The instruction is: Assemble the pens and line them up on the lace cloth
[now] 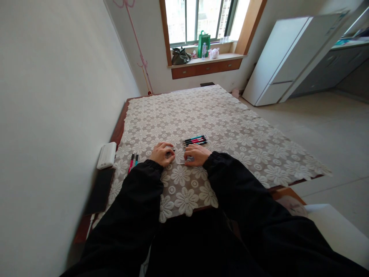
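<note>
Both hands rest on the desk (pixel 230 115), which is covered by a white lace flower-patterned cloth (pixel 219 134). The left hand (pixel 162 154) is curled around a small dark pen part, and the right hand (pixel 196 155) pinches a thin pale pen piece. A bundle of black, red and teal pens (pixel 196 140) lies just beyond the right hand. Two more pens, red and teal (pixel 133 161), lie left of the left hand, near a white box (pixel 106 155).

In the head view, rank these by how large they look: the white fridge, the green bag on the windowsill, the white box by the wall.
1. White fridge
2. White box, nearer the camera, so its true rank is unsure
3. Green bag, farther off
</note>
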A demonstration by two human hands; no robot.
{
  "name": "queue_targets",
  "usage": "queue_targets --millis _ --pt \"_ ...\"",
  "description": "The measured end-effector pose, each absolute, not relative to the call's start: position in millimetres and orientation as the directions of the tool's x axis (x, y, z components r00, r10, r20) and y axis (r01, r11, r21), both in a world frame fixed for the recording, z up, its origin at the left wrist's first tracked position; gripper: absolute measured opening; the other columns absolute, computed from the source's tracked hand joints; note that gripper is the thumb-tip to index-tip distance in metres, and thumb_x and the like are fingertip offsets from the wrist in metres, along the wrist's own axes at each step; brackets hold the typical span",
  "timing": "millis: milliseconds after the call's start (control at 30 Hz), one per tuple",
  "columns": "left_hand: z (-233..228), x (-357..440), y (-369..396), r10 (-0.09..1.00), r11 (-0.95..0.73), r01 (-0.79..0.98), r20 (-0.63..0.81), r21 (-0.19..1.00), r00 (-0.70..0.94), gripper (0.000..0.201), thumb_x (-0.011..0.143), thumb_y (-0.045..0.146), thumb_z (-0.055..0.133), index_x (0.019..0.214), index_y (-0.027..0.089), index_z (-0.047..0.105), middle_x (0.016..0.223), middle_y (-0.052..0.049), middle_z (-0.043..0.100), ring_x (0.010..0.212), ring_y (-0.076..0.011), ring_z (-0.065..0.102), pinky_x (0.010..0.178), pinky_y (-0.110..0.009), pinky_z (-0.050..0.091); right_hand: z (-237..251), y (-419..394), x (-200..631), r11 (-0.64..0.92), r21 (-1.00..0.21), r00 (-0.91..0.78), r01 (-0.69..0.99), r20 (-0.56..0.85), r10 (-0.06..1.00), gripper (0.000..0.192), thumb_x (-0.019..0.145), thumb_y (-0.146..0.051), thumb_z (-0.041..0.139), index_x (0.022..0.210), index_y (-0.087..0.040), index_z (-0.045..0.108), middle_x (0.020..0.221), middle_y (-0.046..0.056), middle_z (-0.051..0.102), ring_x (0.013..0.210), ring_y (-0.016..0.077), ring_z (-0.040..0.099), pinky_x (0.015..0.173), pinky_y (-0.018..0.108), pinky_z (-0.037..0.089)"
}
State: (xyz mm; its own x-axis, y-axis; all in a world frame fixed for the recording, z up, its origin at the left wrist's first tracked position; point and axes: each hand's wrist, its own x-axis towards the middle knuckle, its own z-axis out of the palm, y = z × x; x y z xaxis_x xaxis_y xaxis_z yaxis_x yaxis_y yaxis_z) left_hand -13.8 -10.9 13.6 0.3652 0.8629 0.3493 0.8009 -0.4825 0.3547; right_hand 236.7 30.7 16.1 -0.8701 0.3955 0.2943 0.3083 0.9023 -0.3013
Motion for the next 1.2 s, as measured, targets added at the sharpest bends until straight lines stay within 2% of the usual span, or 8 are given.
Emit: queue_targets --millis 133,300,467,700,800,1033,1200 --pt "12 -14 -9 0.858 -0.495 0.786 0.353 0.37 0.375 0.006 0.077 0.029 0.071 0.078 0.025 0.075 0.115 -0.002 0.069 0.119 -0.0267 0.053 0.11 -0.048 0.039 14 27 232 0.915 -0.25 -0.871 0.317 0.306 0.385 0.008 0.087 -0.029 0.067 0.086 -0.021 0.07 0.088 0.005 0.065 0.087 0.0196 0.054 0.078 0.031 0.035" --pt "10 -13 -9 0.854 -0.504 0.772 0.357 0.388 0.378 0.006 0.076 0.029 0.071 0.079 0.025 0.075 0.115 -0.002 0.069 0.118 -0.0259 0.053 0.111 -0.047 0.039 11 26 230 0.897 -0.218 -0.838 0.384 0.325 0.438 0.013 0.092 -0.029 0.062 0.087 -0.019 0.068 0.088 0.005 0.065 0.088 0.0195 0.053 0.078 0.032 0.035" --pt "11 -11 -10 0.861 -0.493 0.777 0.349 0.392 0.37 0.007 0.077 0.03 0.071 0.08 0.025 0.076 0.116 -0.003 0.069 0.12 -0.026 0.053 0.11 -0.047 0.04 12 28 233 0.878 -0.258 -0.825 0.404 0.313 0.471 0.014 0.093 -0.031 0.06 0.088 -0.02 0.068 0.088 0.006 0.065 0.089 0.0202 0.054 0.081 0.032 0.036" --pt "14 -9 -12 0.86 -0.491 0.771 0.368 0.405 0.354 0.012 0.082 0.032 0.067 0.087 0.025 0.076 0.116 -0.004 0.069 0.121 -0.0263 0.052 0.111 -0.048 0.04 21 44 255 0.75 -0.353 -0.65 0.56 0.374 0.662 0.015 0.091 -0.023 0.055 0.09 -0.02 0.069 0.088 0.007 0.065 0.086 0.0209 0.054 0.083 0.033 0.039" --pt "13 -9 -12 0.84 -0.525 0.751 0.388 0.4 0.38 0.012 0.083 0.033 0.066 0.087 0.026 0.076 0.116 -0.004 0.069 0.121 -0.0252 0.053 0.11 -0.047 0.041 20 47 259 0.757 -0.338 -0.663 0.56 0.365 0.654 0.014 0.09 -0.024 0.056 0.09 -0.02 0.07 0.089 0.006 0.065 0.086 0.0205 0.053 0.081 0.032 0.039" --pt "18 -5 -14 0.813 -0.572 0.733 0.371 0.368 0.449 0.015 0.08 0.04 0.072 0.085 0.027 0.076 0.119 -0.004 0.068 0.124 -0.0267 0.052 0.109 -0.048 0.04 15 42 252 0.827 -0.317 -0.744 0.464 0.368 0.558 0.012 0.091 -0.027 0.06 0.093 -0.022 0.072 0.096 0.007 0.064 0.095 0.0218 0.053 0.087 0.034 0.039" --pt "17 -1 -15 0.809 -0.582 0.729 0.341 0.359 0.478 0.009 0.079 0.037 0.074 0.079 0.028 0.076 0.12 -0.002 0.068 0.125 -0.0274 0.051 0.11 -0.048 0.039 14 44 253 0.793 -0.33 -0.7 0.512 0.375 0.608 0.012 0.091 -0.027 0.06 0.092 -0.022 0.071 0.096 0.007 0.064 0.093 0.0218 0.052 0.088 0.035 0.04"
